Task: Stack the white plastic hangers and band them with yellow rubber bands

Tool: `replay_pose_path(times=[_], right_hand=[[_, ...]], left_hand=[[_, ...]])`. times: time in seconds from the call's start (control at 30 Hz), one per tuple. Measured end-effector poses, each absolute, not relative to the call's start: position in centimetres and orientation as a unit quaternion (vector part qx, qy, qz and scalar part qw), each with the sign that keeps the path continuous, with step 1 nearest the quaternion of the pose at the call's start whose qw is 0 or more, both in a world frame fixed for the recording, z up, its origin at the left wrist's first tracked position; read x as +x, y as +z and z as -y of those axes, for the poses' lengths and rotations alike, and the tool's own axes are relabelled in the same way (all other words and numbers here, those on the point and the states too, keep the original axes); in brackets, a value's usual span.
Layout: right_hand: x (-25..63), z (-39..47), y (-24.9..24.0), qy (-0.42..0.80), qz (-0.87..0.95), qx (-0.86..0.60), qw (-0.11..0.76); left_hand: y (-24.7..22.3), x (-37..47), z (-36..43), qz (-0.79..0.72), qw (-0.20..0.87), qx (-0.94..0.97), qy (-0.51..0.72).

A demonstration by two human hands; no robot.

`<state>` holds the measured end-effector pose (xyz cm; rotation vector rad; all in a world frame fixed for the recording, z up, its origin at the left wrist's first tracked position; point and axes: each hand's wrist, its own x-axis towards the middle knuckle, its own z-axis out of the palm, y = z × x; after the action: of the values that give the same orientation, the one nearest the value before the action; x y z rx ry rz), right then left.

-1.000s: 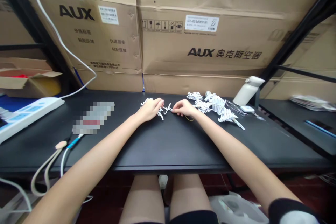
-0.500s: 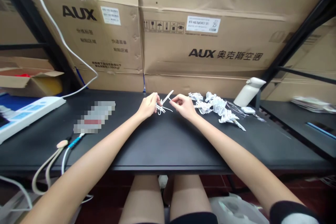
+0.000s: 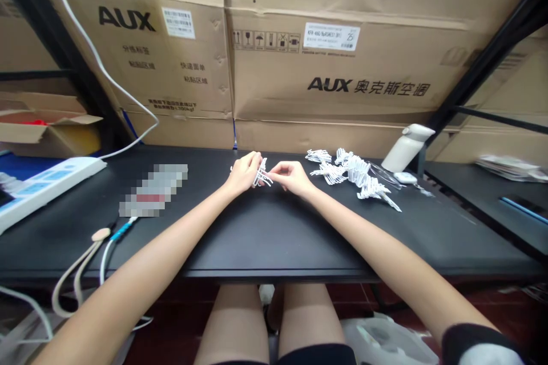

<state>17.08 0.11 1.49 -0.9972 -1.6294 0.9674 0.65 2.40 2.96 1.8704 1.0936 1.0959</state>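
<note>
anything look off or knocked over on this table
Nothing looks spilled. At left, the strap dangles over the table's front edge, which looks untidy. The bottle appears tilted, but so does the post, so perhaps lens distortion.

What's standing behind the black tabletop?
Cardboard AUX boxes rise behind the tabletop. Their contents are hidden, as is whatever lies behind them.

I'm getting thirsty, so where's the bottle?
In the head view, the bottle stands tilted at the table's back right, beside the black post.
</note>
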Motion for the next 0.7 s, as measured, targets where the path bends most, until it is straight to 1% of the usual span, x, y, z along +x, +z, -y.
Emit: replay_pose_path(times=[0.13, 0.3, 0.4, 0.57, 0.7], right_hand=[[16.76, 0.13, 1.84, 0.438, 0.635, -0.416, 0.481], [16.47, 0.19, 1.63, 0.455, 0.63, -0.421, 0.469], [16.5, 0.24, 1.44, 0.46, 0.649, -0.421, 0.437], [16.56, 0.5, 1.12, 0.485, 0.697, -0.392, 0.355], [16.5, 0.45, 0.9, 0.476, 0.724, -0.376, 0.328]], left_hand=[[3.28, 0.73, -2.03, -0.436, 0.346, 0.721, 0.413], [3.24, 0.68, -1.96, -0.439, 0.321, 0.74, 0.396], [2.96, 0.81, -2.03, -0.43, 0.318, 0.753, 0.383], [2.63, 1.19, -1.61, -0.421, 0.311, 0.776, 0.352], [2.44, 1.47, -1.39, -0.419, 0.292, 0.787, 0.346]])
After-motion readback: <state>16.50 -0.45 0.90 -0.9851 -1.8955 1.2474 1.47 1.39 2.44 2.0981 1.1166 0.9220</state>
